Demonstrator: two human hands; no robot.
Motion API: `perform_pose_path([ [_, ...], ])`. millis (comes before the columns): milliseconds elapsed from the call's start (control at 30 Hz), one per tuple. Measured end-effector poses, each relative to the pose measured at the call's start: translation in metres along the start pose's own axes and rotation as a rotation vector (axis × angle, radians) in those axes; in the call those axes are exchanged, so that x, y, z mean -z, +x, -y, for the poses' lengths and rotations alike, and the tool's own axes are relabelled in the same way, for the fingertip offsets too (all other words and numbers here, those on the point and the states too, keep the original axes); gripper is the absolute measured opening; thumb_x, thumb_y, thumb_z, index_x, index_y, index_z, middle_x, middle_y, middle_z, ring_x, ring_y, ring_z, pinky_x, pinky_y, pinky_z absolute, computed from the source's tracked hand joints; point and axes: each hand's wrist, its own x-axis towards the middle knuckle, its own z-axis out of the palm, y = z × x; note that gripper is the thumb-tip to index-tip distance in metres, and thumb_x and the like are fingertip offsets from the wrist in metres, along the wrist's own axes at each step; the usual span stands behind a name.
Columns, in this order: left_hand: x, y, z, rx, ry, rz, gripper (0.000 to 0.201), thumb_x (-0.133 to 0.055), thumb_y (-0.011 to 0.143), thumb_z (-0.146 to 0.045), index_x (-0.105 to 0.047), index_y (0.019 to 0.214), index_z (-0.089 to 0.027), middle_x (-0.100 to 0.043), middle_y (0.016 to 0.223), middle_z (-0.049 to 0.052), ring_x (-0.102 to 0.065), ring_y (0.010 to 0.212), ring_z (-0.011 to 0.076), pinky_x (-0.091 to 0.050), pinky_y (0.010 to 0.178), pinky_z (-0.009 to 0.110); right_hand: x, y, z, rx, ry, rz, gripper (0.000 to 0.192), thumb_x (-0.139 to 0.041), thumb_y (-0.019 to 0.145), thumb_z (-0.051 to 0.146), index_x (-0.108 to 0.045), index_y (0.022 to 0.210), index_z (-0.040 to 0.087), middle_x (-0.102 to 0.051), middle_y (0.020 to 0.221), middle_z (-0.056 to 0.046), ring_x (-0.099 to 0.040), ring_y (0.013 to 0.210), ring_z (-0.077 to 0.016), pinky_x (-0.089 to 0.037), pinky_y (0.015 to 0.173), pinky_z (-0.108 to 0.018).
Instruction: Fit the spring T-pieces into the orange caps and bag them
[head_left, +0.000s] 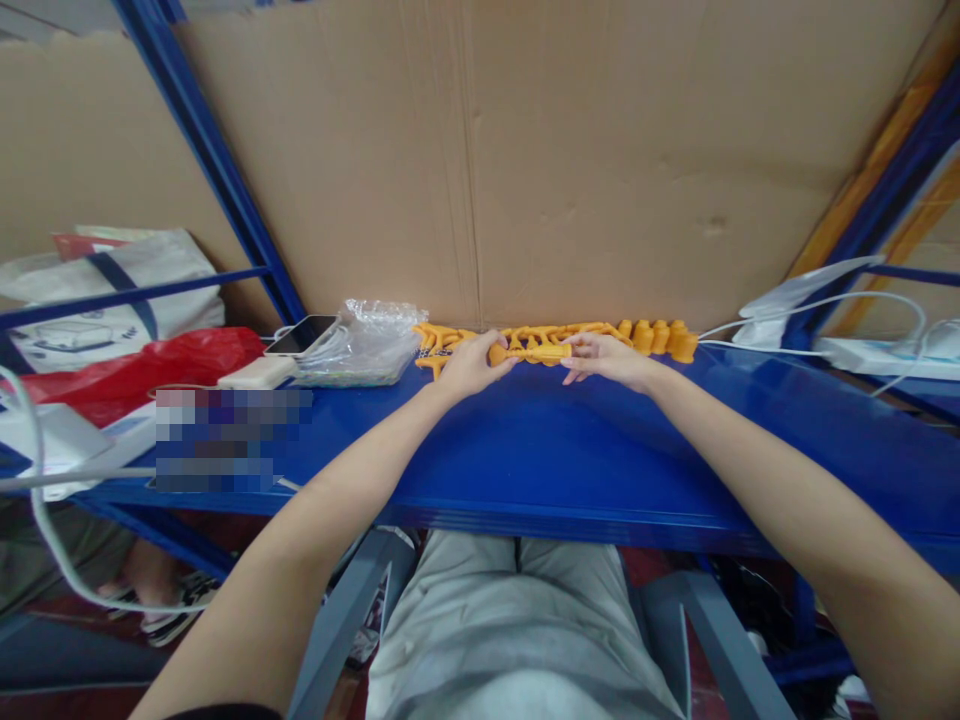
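My left hand pinches the rounded end of an orange-yellow plastic piece, a narrow ribbed rod that lies sideways between my hands. At its other, wider end, my right hand grips with thumb and fingertips, the lower fingers slightly spread. Behind both hands runs a row of orange-yellow branching plastic parts, partly hidden by my fingers. To the right of my right hand stand several orange-yellow, bottle-like plastic pieces. Beside my left wrist is another branching part.
The blue tabletop backs onto a cardboard sheet. On the left are clear plastic bags, a phone, a white power bank-like block and a red bag. White cables and a power strip lie at right.
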Motion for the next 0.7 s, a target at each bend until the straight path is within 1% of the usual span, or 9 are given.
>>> perform_pose_path([
  [133, 0.000, -0.001, 0.001, -0.010, 0.000, -0.008, 0.023, -0.072, 0.085, -0.038, -0.060, 0.093, -0.020, -0.066, 0.077, 0.001, -0.064, 0.074, 0.0177, -0.048, 0.071, 0.028, -0.002, -0.002, 0.006, 0.007, -0.018, -0.002, 0.029, -0.074, 0.089, 0.039, -0.068, 0.107, 0.017, -0.078, 0.107, -0.012, -0.075, 0.072, -0.0151, -0.062, 0.069, -0.029],
  [300, 0.001, -0.001, 0.000, -0.025, -0.007, -0.020, 0.022, -0.072, 0.086, -0.038, -0.060, 0.093, -0.020, -0.065, 0.076, 0.000, -0.064, 0.075, 0.0178, -0.048, 0.072, 0.028, -0.005, -0.004, 0.010, 0.003, 0.002, 0.003, 0.038, -0.069, 0.092, 0.052, -0.071, 0.096, 0.015, -0.079, 0.099, -0.014, -0.074, 0.067, -0.0167, -0.063, 0.070, -0.032],
  [433, 0.001, -0.001, -0.002, -0.022, -0.003, -0.018, 0.022, -0.072, 0.086, -0.038, -0.060, 0.092, -0.020, -0.065, 0.076, 0.001, -0.065, 0.075, 0.0182, -0.048, 0.072, 0.028, -0.010, -0.005, 0.012, -0.033, 0.057, -0.012, 0.043, -0.067, 0.091, 0.056, -0.068, 0.088, 0.014, -0.079, 0.089, -0.016, -0.073, 0.062, -0.0183, -0.064, 0.067, -0.033],
  [600, 0.001, -0.001, -0.001, -0.025, -0.012, -0.013, 0.022, -0.072, 0.086, -0.038, -0.060, 0.091, -0.020, -0.064, 0.074, 0.000, -0.064, 0.072, 0.0175, -0.047, 0.070, 0.028, -0.012, -0.006, 0.014, -0.088, 0.039, -0.012, 0.050, -0.060, 0.093, 0.062, -0.068, 0.086, 0.013, -0.078, 0.085, -0.017, -0.073, 0.061, -0.0202, -0.064, 0.069, -0.035],
  [700, -0.001, 0.000, 0.001, -0.025, -0.019, -0.015, 0.022, -0.072, 0.085, -0.039, -0.060, 0.090, -0.020, -0.064, 0.072, 0.000, -0.063, 0.071, 0.0170, -0.047, 0.068, 0.027, -0.009, -0.005, 0.012, -0.135, 0.002, -0.006, 0.053, -0.056, 0.094, 0.065, -0.069, 0.092, 0.013, -0.078, 0.090, -0.018, -0.075, 0.064, -0.0215, -0.064, 0.070, -0.037],
])
